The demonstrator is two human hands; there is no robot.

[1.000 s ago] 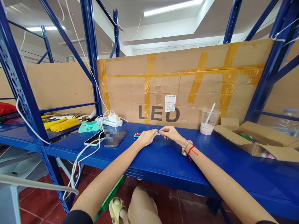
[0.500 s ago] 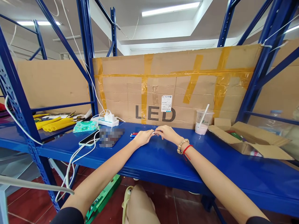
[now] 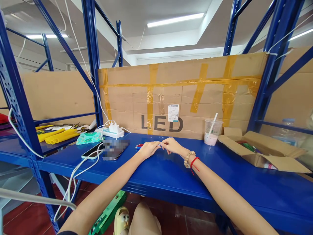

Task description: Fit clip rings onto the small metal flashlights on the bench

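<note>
Both my hands rest together on the blue metal shelf (image 3: 176, 169), far out in front of me. My left hand (image 3: 148, 149) and my right hand (image 3: 172, 145) pinch the two ends of a thin pen (image 3: 158, 145) with a pale barrel, fingers closed round it. Two more pens (image 3: 140, 146), one red and one blue, lie on the shelf just left of my left hand. A bead bracelet and a red string sit on my right wrist (image 3: 190, 159).
A taped cardboard sheet marked LED (image 3: 181, 98) backs the shelf. A plastic cup with a straw (image 3: 211, 132) and an open cardboard box (image 3: 264, 153) stand at the right. Two phones (image 3: 107, 150), a power strip with white cables (image 3: 109, 132) and yellow tubes (image 3: 57, 135) lie to the left.
My hands stay on the pen in the same spot. The view has shifted slightly, with the head tilting up and back down.
</note>
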